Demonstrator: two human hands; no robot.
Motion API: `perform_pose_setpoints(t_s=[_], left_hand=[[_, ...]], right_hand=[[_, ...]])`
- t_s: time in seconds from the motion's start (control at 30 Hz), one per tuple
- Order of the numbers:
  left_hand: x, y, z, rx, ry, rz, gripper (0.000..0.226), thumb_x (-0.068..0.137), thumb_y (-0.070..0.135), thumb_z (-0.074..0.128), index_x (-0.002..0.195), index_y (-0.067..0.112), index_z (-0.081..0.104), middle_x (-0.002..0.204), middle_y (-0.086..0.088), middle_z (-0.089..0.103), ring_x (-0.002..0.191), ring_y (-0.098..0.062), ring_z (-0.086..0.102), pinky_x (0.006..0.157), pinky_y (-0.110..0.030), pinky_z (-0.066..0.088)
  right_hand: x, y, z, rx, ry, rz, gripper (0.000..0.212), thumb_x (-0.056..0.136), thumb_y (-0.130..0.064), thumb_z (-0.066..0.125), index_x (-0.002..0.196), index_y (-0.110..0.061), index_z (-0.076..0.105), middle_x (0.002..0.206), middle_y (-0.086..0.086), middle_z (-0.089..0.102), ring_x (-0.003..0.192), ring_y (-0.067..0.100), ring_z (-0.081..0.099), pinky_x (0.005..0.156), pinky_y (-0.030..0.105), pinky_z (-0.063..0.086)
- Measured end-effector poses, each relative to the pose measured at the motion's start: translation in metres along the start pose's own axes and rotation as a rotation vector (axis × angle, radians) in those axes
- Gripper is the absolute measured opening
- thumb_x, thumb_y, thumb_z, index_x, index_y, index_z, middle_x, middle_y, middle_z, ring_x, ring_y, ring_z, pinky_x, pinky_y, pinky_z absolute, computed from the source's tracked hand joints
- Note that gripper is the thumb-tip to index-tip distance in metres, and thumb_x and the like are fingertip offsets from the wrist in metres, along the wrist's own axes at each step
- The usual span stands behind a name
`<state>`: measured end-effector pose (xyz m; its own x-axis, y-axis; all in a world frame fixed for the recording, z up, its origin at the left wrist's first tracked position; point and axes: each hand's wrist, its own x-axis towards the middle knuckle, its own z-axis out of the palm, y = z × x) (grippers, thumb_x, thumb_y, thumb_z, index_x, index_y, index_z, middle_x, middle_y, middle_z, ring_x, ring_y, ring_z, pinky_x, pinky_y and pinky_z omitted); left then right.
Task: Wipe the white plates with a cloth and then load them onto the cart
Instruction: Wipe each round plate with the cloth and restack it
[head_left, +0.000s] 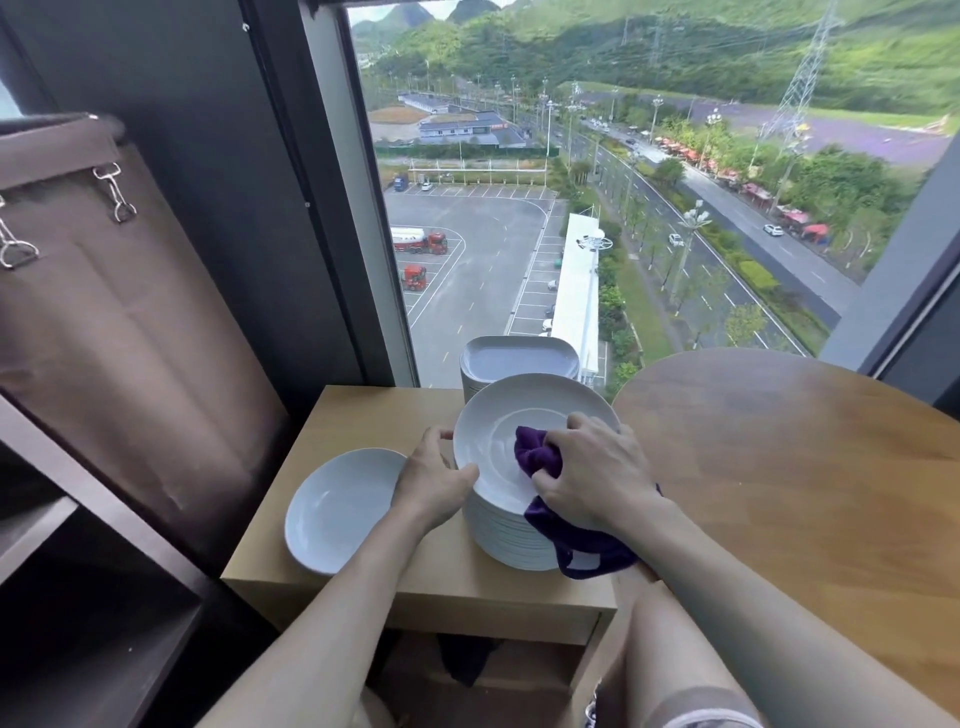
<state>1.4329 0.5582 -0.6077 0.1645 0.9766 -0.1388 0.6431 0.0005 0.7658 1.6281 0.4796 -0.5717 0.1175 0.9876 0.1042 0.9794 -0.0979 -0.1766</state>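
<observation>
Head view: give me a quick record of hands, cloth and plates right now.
left hand: grips left rim of top plate
right hand: holds purple cloth bunched, pressed on that plate
top plate: on the round stack, side table
lone plate: left of the round stack
square stack: behind the round stack

Square plates (519, 358) behind plate stack (511, 535), lone plate (337, 506) left.

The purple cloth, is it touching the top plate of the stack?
Touching. The head view shows the right hand holding the bunched purple cloth against the inside of the top plate, with no gap visible.
</observation>
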Motion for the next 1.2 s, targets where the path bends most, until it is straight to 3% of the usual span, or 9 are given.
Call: perform_pose_setpoints(t_s=[0.23,0.37,0.47,0.57,0.77,0.93,1.2], left_hand=[[-0.009,0.008,-0.001,0.008,0.058,0.027,0.049,0.086,0.025,0.066,0.134,0.03,0.059,0.09,0.009,0.066,0.083,-0.006,0.06,0.064,-0.029,0.047],[-0.01,0.016,-0.007,0.029,0.059,0.038,0.052,0.085,0.022,0.06,0.135,0.036,0.055,0.087,0.006,0.071,0.076,-0.018,0.07,0.066,-0.035,0.057],[-0.009,0.021,-0.011,-0.054,0.011,0.024,0.049,0.086,0.015,0.052,0.13,0.035,0.048,0.076,-0.001,0.075,0.055,-0.019,0.071,0.051,-0.03,0.053],[-0.01,0.023,-0.016,-0.164,-0.064,0.011,0.046,0.091,0.008,0.045,0.129,0.034,0.041,0.063,-0.005,0.074,0.053,-0.023,0.071,0.045,-0.026,0.05],[-0.014,0.014,-0.027,-0.278,-0.035,-0.006,0.043,0.097,0.004,0.047,0.129,0.032,0.039,0.088,-0.017,0.073,0.058,-0.028,0.073,0.05,-0.031,0.058],[-0.011,-0.012,-0.057,-0.359,0.101,-0.053,0.039,0.1,0.008,0.052,0.128,0.033,0.041,0.095,-0.013,0.071,0.061,-0.025,0.075,0.05,-0.029,0.058],[-0.015,-0.073,-0.106,-0.487,0.339,-0.18,0.037,0.102,0.002,0.047,0.135,0.017,0.043,0.103,-0.02,0.07,0.06,-0.026,0.074,0.049,-0.029,0.056]], right_hand=[[-0.01,0.003,0.004,0.065,0.119,0.029,0.033,0.08,-0.055,0.044,0.092,-0.03,0.063,0.09,-0.008,0.047,0.087,0.017,0.047,0.084,0.037,0.035],[-0.01,0.002,0.005,0.07,0.115,0.027,0.032,0.08,-0.055,0.044,0.093,-0.031,0.063,0.091,-0.008,0.047,0.088,0.017,0.046,0.083,0.037,0.034],[-0.01,0.001,0.004,0.088,0.112,0.024,0.034,0.081,-0.055,0.044,0.095,-0.031,0.064,0.093,-0.008,0.048,0.089,0.017,0.046,0.084,0.037,0.034],[-0.01,-0.001,-0.002,0.107,0.124,0.019,0.033,0.082,-0.055,0.046,0.096,-0.031,0.065,0.093,-0.008,0.048,0.088,0.016,0.046,0.086,0.037,0.036],[-0.014,-0.005,-0.011,0.154,0.17,0.015,0.031,0.08,-0.055,0.044,0.091,-0.031,0.062,0.091,-0.01,0.047,0.085,0.017,0.048,0.087,0.036,0.037],[-0.008,-0.014,-0.022,0.213,0.264,0.001,0.032,0.079,-0.056,0.044,0.092,-0.034,0.062,0.089,-0.012,0.047,0.08,0.015,0.046,0.082,0.035,0.031],[0.009,-0.03,-0.019,0.193,0.263,-0.007,0.041,0.078,-0.056,0.043,0.098,-0.03,0.067,0.093,-0.007,0.052,0.086,0.018,0.047,0.086,0.039,0.039]])
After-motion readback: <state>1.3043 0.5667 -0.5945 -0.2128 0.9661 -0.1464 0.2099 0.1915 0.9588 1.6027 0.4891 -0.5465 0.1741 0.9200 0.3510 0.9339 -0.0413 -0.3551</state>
